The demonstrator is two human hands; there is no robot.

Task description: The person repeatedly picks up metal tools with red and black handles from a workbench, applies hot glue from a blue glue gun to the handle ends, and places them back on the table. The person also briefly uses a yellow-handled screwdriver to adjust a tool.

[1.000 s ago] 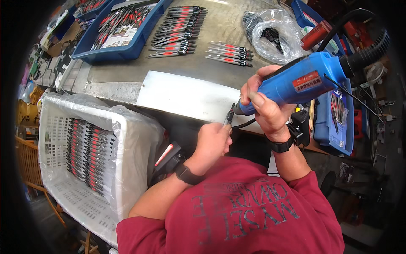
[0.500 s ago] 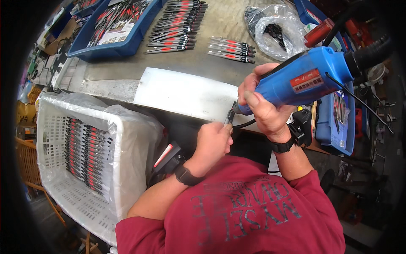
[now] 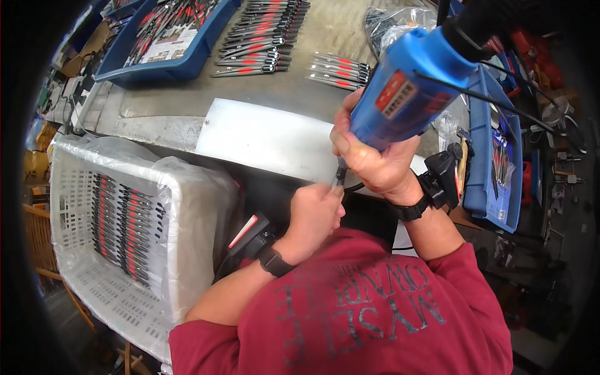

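Note:
My right hand [image 3: 378,162] is closed around a blue handheld power tool [image 3: 406,90] with a black cable end and a red label. Its body stands steeply, and its narrow tip points down at my left hand [image 3: 314,209]. The left fingers are closed in a pinch on a small, slim dark-and-grey piece [image 3: 338,182], mostly hidden by the fingers. Tool tip and piece meet, or nearly so, just in front of my chest. Beyond them a white board [image 3: 262,140] lies along the table edge.
Slim grey-and-red tools [image 3: 259,37] lie in a row on the table [image 3: 169,103], with a smaller group [image 3: 337,72] to the right. Blue trays [image 3: 156,70] [image 3: 484,187] stand left and right. A white plastic-lined basket [image 3: 178,219] at left holds rows of similar tools.
The power tool has swung more upright, its rear end moving left and toward me. My right hand has turned with it and shifted slightly left. The left hand has barely moved.

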